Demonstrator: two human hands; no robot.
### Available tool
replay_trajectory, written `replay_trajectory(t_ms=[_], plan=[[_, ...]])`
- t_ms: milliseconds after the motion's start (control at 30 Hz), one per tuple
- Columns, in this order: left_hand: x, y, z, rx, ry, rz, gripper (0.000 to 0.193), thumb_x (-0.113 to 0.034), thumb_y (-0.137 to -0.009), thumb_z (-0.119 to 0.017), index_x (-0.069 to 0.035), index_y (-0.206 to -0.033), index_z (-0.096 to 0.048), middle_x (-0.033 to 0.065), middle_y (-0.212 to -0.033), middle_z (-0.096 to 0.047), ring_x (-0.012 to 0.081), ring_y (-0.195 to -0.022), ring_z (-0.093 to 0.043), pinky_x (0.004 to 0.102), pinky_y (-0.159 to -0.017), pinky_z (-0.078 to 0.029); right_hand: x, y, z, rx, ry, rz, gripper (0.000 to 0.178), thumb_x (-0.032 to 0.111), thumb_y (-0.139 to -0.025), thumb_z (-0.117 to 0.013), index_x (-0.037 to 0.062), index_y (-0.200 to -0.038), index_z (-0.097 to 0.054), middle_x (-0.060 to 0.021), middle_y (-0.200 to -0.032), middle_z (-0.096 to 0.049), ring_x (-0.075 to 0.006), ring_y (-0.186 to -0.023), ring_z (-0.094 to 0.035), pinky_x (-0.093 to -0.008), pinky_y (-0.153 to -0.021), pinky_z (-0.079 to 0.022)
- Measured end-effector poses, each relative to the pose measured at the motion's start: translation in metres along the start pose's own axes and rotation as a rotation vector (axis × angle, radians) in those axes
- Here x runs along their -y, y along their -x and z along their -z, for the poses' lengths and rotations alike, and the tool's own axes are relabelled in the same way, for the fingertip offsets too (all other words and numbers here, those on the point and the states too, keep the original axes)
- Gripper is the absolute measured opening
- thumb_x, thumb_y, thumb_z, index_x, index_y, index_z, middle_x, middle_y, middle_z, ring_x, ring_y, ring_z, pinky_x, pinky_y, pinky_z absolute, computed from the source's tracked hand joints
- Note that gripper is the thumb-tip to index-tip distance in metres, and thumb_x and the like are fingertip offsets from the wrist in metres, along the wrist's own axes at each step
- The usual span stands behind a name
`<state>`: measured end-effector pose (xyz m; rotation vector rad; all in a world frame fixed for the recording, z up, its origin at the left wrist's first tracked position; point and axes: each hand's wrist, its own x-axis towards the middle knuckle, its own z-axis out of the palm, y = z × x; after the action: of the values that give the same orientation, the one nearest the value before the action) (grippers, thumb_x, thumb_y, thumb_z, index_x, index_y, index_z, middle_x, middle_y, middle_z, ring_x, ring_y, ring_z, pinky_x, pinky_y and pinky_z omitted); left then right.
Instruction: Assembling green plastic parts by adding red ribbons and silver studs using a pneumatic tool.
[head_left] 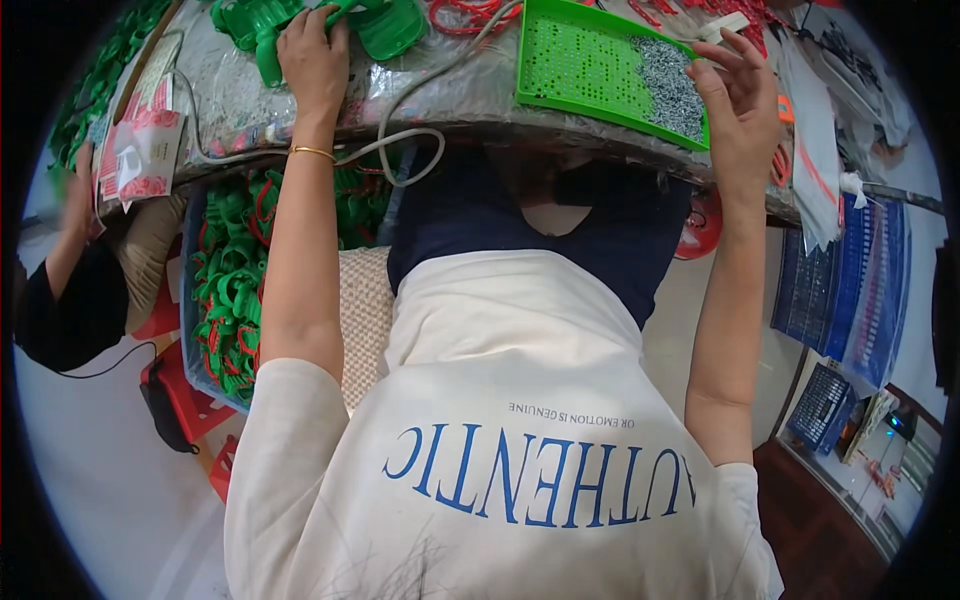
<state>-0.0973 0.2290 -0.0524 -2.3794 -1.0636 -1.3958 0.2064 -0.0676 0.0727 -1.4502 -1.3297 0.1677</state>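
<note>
On tabletop (475, 95): green pieces (392, 32) under curled left hand (313, 60), grip unclear; green tray (575, 62) beside right hand (742, 110), fingers parted, seemingly empty.

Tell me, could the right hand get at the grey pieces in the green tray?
Probably yes: the right hand is by the right edge of the green tray, close to the grey pieces; nothing seems to cover them.

Plastic-covered table (465, 100), green plastic parts (268, 55), grey cable (402, 98), green tray (575, 68) near the front edge
</note>
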Motion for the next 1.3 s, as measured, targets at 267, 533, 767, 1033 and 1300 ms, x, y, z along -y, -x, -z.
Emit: replay_trajectory(t_ms=[267,533,767,1033,1300], plan=[[-0.049,-0.016,0.032,0.190,0.085,0.311,0.027,-0.010,-0.083,-0.058,-0.003,-0.109,-0.060,0.0164,-0.116,-0.056,0.0350,-0.110,-0.049,0.0429,-0.094,-0.040,0.008,0.019,0.006,-0.011,-0.023,0.008,0.039,0.011,-0.092,-0.058,0.0005,-0.127,-0.046,-0.0122,-0.111,-0.062,-0.0157,-0.091,-0.061,-0.0282,-0.086,-0.049],[0.003,0.006,-0.004,-0.002,0.051,0.057,0.025,-0.026,-0.086,-0.061,-0.015,-0.108,-0.066,0.0119,-0.118,-0.060,0.0324,-0.111,-0.052,0.0425,-0.094,-0.040,0.001,0.043,0.014,0.014,0.038,-0.182,0.035,0.006,-0.091,-0.057,0.0004,-0.125,-0.048,-0.0112,-0.111,-0.061,-0.0146,-0.094,-0.060,-0.0276,-0.085,-0.049],[-0.054,-0.014,0.037,0.173,0.072,0.309,0.027,-0.009,-0.082,-0.058,-0.003,-0.108,-0.060,0.0165,-0.117,-0.056,0.0356,-0.110,-0.050,0.0431,-0.094,-0.040,-0.022,0.062,0.032,-0.067,0.300,-0.140,0.036,-0.003,-0.085,-0.056,0.0022,-0.121,-0.053,-0.0056,-0.104,-0.060,-0.0103,-0.091,-0.057,-0.0235,-0.082,-0.046],[0.003,0.000,0.010,0.097,0.022,0.153,0.027,-0.014,-0.081,-0.062,-0.009,-0.107,-0.063,0.0145,-0.117,-0.058,0.0335,-0.111,-0.051,0.0421,-0.094,-0.040,-0.022,0.063,0.017,-0.106,0.294,-0.069,0.035,-0.008,-0.079,-0.054,0.0033,-0.112,-0.060,-0.0030,-0.105,-0.056,-0.0099,-0.091,-0.054,-0.0212,-0.079,-0.043],[-0.008,-0.007,0.009,0.031,0.067,0.064,0.030,-0.016,-0.078,-0.064,-0.014,-0.108,-0.064,0.0118,-0.111,-0.062,0.0308,-0.108,-0.054,0.0393,-0.094,-0.041,-0.031,0.072,-0.003,-0.065,0.337,-0.087,0.031,-0.006,-0.080,-0.051,0.0036,-0.107,-0.060,-0.0029,-0.093,-0.057,-0.0106,-0.081,-0.054,-0.0229,-0.073,-0.044]])
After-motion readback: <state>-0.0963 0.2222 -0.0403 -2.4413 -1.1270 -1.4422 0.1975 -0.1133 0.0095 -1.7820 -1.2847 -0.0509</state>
